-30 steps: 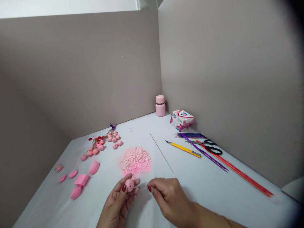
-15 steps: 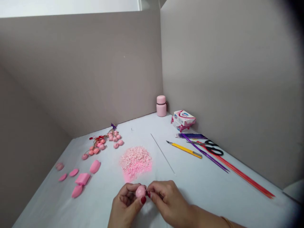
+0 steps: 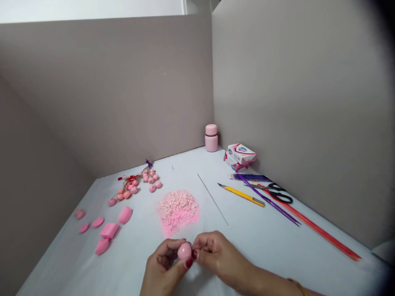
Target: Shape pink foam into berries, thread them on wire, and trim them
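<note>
Between the thumb and fingers of my left hand (image 3: 166, 263) is a small, round, glossy pink ball (image 3: 184, 250), held low over the table. My right hand (image 3: 214, 255) is closed in a pinch at the right side of the ball, fingertips touching or almost touching it. What sits in that pinch, if anything, is too small to make out. Just beyond both hands lies a heap of pink crumbs and shavings (image 3: 178, 209). A long thin metal needle (image 3: 214, 201) rests to the right of the heap.
At left lie pink carved pieces (image 3: 109, 230) and strung pink balls (image 3: 151, 179). To the right are a yellow craft knife (image 3: 242, 195), black-handled scissors (image 3: 279, 196), purple sticks (image 3: 271, 201) and red sticks (image 3: 321, 230). Boxes (image 3: 240, 156) and a pink flask (image 3: 211, 138) stand by the walls.
The view has shifted slightly. My right hand's fingers have turned a little at the ball's side, and the ball appears slightly rotated in my left hand.
</note>
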Motion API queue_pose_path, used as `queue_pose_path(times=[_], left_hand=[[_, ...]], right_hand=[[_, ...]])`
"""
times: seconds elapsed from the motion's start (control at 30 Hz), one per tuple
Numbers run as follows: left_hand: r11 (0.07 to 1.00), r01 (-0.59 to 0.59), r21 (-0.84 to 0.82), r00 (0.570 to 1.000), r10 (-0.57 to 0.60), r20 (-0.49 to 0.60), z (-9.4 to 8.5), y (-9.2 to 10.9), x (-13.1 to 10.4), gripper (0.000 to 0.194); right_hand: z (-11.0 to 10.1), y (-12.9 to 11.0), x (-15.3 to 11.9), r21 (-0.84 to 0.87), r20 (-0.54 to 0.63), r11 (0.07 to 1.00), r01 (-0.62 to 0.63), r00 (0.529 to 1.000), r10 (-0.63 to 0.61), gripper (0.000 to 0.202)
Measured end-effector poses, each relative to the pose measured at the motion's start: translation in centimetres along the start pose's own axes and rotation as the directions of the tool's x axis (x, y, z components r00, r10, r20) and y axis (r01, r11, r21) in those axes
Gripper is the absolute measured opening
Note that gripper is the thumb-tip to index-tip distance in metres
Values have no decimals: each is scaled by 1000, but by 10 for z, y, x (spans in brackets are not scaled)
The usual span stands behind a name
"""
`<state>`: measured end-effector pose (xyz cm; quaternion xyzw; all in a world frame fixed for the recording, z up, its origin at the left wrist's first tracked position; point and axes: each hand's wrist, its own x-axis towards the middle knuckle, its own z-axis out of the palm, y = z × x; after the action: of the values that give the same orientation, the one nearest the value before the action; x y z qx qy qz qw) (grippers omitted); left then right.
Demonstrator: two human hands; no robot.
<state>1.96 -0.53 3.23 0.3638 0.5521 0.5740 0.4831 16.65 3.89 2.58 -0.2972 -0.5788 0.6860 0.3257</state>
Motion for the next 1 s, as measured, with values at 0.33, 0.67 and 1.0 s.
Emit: queue_pose_path(times=[0.33, 0.67, 1.0], left_hand=[[999, 20, -47, 999, -23, -48, -3, -3, 4, 25], [1000, -9, -7, 1000, 9, 18, 1, -3, 1, 23], [975, 30, -218, 973, 21, 229, -6, -25, 13, 34]], right_hand=[[-2, 2, 2, -102, -47, 993, 59, 997, -64, 19], [3, -5, -1, 197, 15, 942, -273, 961, 275, 32], [-6, 13, 9, 397, 423, 786, -475, 854, 302, 33]])
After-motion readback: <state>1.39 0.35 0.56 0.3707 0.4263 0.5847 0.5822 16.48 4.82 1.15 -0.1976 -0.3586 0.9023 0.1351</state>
